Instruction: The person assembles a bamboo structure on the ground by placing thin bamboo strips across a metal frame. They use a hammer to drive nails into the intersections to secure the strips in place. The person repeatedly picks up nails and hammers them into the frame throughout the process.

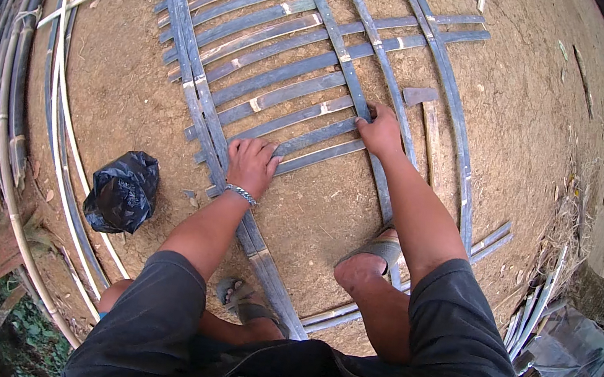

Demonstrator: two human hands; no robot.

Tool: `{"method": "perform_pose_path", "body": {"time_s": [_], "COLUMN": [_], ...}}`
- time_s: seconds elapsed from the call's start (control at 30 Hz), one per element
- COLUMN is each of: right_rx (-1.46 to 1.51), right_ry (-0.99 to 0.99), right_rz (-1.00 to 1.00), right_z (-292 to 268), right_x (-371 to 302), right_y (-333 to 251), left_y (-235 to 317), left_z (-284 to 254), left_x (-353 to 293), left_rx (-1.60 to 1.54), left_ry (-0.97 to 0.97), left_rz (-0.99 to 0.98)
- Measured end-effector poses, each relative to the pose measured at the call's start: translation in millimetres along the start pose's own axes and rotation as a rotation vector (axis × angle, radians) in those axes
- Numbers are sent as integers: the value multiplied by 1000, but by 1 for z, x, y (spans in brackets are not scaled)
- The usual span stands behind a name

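Observation:
A lattice of split bamboo lies on the ground, with long rails and several short cross slats. My left hand (249,167) rests over the doubled left rail (202,101), its fingers closed down on the left end of a dark bamboo slat (317,135). Farther right, my right hand (382,132) grips that slat's other end where it meets the middle rail (341,47), thumb and fingers around the joint. Just nearer to me lies a thinner bamboo slat (322,157), roughly parallel. My palms hide both joints.
A hatchet-like tool (430,141) with a wooden handle lies between the right-hand rails. A black plastic bag (122,192) sits at left, beside long bamboo strips (63,132) and poles (4,85). My sandalled feet (377,257) straddle the lattice's near end. Plastic sheeting (572,354) stands at lower right.

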State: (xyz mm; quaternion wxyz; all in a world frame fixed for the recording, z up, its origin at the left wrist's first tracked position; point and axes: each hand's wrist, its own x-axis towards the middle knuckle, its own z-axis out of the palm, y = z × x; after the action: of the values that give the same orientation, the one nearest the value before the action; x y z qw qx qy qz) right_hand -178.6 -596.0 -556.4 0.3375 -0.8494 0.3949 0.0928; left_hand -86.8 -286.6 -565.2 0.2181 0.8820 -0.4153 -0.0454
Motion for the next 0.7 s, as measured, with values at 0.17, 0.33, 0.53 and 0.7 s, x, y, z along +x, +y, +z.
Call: {"method": "perform_pose_path", "body": {"time_s": [0.17,0.33,0.53,0.7], "right_rx": [-50,-99,80,103], "right_ry": [-123,-372,-462,-439], "right_rz": [-41,-56,89,134], "right_z": [-14,-28,-35,-34], "right_x": [18,56,52,49], "right_y": [-3,11,-8,-11], "left_y": [0,1,0,-1], "left_z": [0,3,2,3], "left_x": [-2,-1,-1,-1], "left_rx": [18,-3,66,56], "left_ry": [6,-20,-60,-38], "left_rz": [2,14,1,27]}}
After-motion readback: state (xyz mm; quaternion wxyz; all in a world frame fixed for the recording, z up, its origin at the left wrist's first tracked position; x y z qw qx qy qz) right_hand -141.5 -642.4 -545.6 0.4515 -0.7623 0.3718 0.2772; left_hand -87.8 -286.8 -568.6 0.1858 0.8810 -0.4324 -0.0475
